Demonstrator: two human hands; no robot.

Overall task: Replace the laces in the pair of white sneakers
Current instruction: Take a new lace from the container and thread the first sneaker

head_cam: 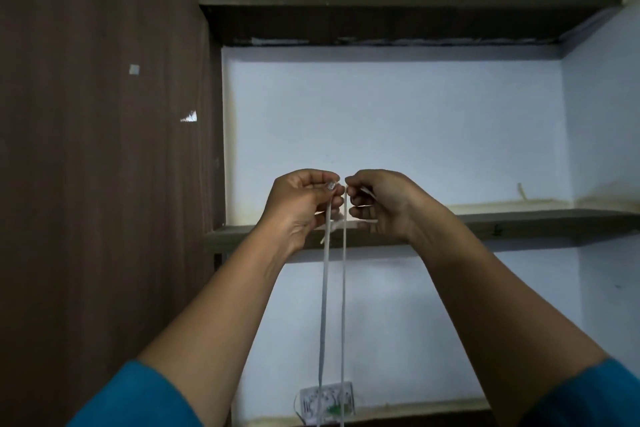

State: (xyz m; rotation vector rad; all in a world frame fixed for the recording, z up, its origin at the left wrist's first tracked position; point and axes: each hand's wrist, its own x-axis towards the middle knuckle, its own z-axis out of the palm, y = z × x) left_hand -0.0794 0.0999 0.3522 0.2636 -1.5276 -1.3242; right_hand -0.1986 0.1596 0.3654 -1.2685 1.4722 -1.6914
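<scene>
Both my hands are raised in front of a wall shelf, close together. My left hand [301, 204] pinches one strand of a white lace [323, 305] between thumb and fingers. My right hand [379, 203] pinches the other strand [344, 305], with a short lace end sticking out past its fingers. The two strands hang straight down, side by side, to the bottom edge of the view. A small white packet with green print [327, 406] lies on the lowest shelf behind the strands. No sneakers are in view.
Dark shelf boards cross the pale blue wall at the top [398, 15] and at hand height [519, 224]. A dark brown wooden panel [104, 149] fills the left side. Blue sleeves cover my upper arms.
</scene>
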